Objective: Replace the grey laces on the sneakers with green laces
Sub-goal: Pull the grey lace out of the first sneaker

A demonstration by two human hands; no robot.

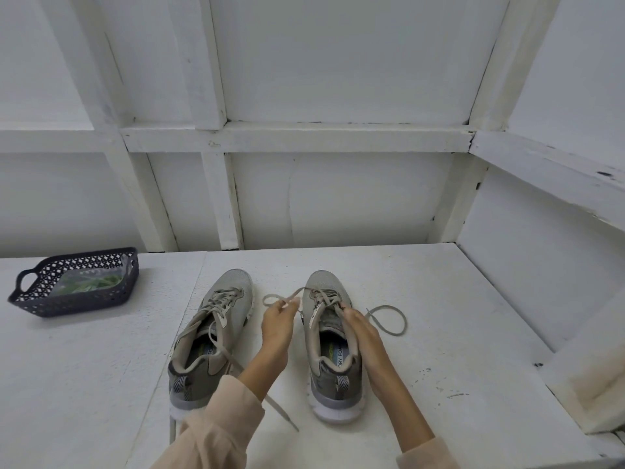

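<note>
Your left hand [277, 319] pinches a loose end of the grey lace [389, 328], drawn sideways. Your right hand [360, 328] seems to pinch the same lace at the upper eyelets of the right sneaker [324, 280], probably to work it free. The lace is slack, its other end looping right of centre. Green laces [98, 282] wait in the basket [77, 308], mid-left.

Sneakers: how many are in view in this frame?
2. The left sneaker stands mid-table, laces loose. The right sneaker stands beside it, apart; the left hand and right hand pinch its grey lace. None seems hidden.
</note>
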